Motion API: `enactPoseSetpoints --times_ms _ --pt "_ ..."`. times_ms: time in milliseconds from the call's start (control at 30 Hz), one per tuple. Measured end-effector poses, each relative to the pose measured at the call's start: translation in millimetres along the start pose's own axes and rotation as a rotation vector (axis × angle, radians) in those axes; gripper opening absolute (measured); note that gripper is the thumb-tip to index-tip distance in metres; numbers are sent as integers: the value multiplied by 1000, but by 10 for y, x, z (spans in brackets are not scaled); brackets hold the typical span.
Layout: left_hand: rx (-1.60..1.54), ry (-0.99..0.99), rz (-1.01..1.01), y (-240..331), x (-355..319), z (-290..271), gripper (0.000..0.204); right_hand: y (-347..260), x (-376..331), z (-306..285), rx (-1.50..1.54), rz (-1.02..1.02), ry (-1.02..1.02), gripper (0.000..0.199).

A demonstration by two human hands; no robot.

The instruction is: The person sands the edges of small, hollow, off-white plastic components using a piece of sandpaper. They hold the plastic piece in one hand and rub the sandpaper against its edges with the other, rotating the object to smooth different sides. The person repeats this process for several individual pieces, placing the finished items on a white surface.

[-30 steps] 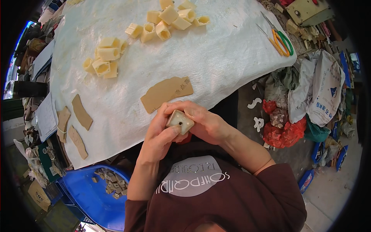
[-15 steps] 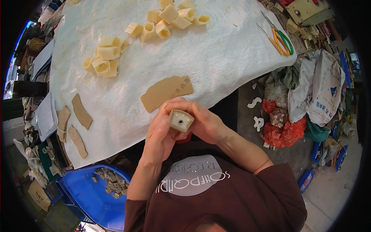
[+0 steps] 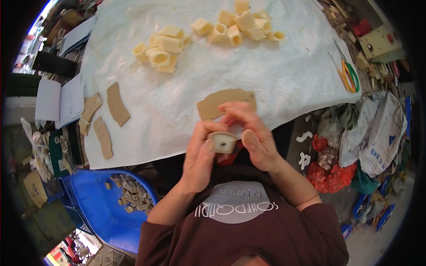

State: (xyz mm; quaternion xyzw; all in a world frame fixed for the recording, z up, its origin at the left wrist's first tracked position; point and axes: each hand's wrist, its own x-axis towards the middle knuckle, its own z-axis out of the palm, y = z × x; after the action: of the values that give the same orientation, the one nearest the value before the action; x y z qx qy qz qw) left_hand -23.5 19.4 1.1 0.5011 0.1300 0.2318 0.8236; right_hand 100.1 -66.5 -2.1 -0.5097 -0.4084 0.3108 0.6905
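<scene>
My left hand [image 3: 199, 153] is closed around a small beige block [image 3: 223, 143], whose squarish end with a dark round hole in its middle faces up. Its far side is hidden in my fingers. My right hand [image 3: 259, 139] stands just right of the block, fingers spread and thumb apart, gripping nothing. Beyond both hands a curved brown cardboard piece [image 3: 222, 99] lies at the edge of the white-covered table [image 3: 155, 119], and my right fingertips overlap it in view. Farther back sit a left heap of pale yellow hollow pieces [image 3: 167, 44] and a right heap of hollow pieces [image 3: 244, 21].
Narrow cardboard strips [image 3: 117, 104] lie at the table's left. Scissors with green and orange handles [image 3: 348, 75] rest at its right edge. A blue tub [image 3: 104, 221] with small beige pieces [image 3: 133, 193] stands lower left. Red plastic bags [image 3: 333, 177] and white sacks [image 3: 381, 133] crowd the right.
My right hand has come off the block and opened, while my left hand keeps hold of it. The whole view has shifted, so the table things appear farther right.
</scene>
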Motion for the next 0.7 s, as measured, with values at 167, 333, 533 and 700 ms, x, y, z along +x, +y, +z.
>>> enactPoseSetpoints --times_ms 167,333,533,700 --pt "493 660 327 167 -513 -658 25 26 285 -240 -719 -245 -162 22" --pt "1338 1166 182 159 -1489 -1438 26 55 428 -216 -932 -253 -269 21" --pt "1664 1252 -516 -67 -2205 -1729 30 55 540 -198 -1088 -296 -372 18" --pt "1770 1270 -70 196 -1713 -1550 31 73 547 -189 -1231 -369 -384 15"
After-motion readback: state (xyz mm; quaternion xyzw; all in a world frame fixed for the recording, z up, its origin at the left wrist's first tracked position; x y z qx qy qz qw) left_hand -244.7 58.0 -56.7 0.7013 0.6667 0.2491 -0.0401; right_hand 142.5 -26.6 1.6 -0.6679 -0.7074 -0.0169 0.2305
